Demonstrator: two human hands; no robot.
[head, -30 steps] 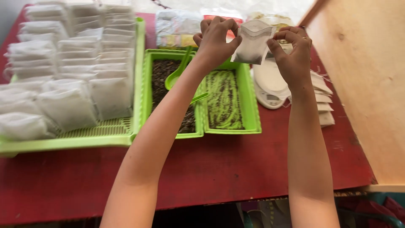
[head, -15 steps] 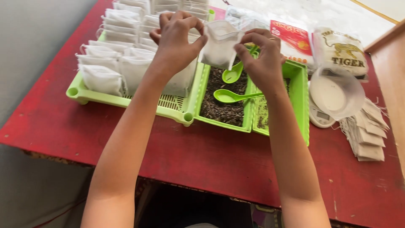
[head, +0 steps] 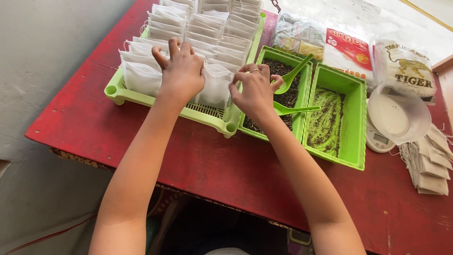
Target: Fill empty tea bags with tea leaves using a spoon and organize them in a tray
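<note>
Filled white tea pouch (head: 216, 85) stands upright at the front edge of the slotted green tray (head: 207, 112), in the near row of pouches, at about 11 o'clock from the frame's centre. Both hands pinch it: the left hand (head: 181, 71) grips its left side with fingers curled over the top, and the right hand (head: 255, 89) clasps its right edge between thumb and fingertips, a ring showing on one finger. Rows of similar filled pouches (head: 198, 23) run back across the tray toward 12 o'clock, standing close together.

Just beside the tray, at 3 o'clock from the pouch, sits a green bin of dark loose tea (head: 283, 75) with two green plastic spoons: one spoon (head: 293, 73) leaning at the bin's far side, the other spoon (head: 295, 109) lying across its right wall. Touching that bin on its right is a second green bin (head: 351, 118) with a thin scatter of tea on its floor. Further toward 3 o'clock stand a small white kitchen scale (head: 380, 139) carrying a translucent bowl (head: 398, 115), and a stack of empty paper pouches (head: 429, 160) with strings. Printed plastic packets (head: 349, 49) lie at 1 o'clock. Everything rests on a red table (head: 188, 160).
</note>
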